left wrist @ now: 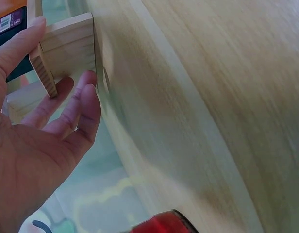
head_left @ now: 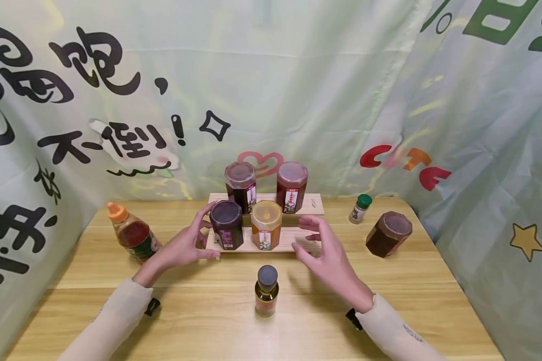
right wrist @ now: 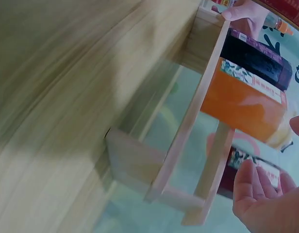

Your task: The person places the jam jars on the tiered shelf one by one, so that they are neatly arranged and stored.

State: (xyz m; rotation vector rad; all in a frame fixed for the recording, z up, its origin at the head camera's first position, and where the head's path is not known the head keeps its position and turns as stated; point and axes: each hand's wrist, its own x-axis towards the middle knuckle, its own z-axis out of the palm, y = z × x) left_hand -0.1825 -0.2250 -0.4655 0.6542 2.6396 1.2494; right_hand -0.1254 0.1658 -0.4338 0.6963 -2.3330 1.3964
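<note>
A two-step wooden rack (head_left: 289,239) stands at the table's back. On its lower step are a dark purple jar (head_left: 226,228) and an orange jar (head_left: 266,228); two dark red jars, one left (head_left: 241,185) and one right (head_left: 292,188), stand on the upper step. My left hand (head_left: 187,243) holds the rack's left end, thumb on the front edge and fingers around the side board. Past the rack's right end, my right hand (head_left: 327,250) hovers with spread, slightly bent fingers and nothing in them. The right wrist view shows that hand (right wrist: 273,204) beside the rack's open end.
A small dark-capped bottle (head_left: 267,293) stands in front of the rack. To the left is a squeeze bottle with an orange cap (head_left: 133,233). A green-capped shaker (head_left: 360,208) and a dark jar (head_left: 388,234) stand right. A printed cloth (head_left: 271,100) hangs behind.
</note>
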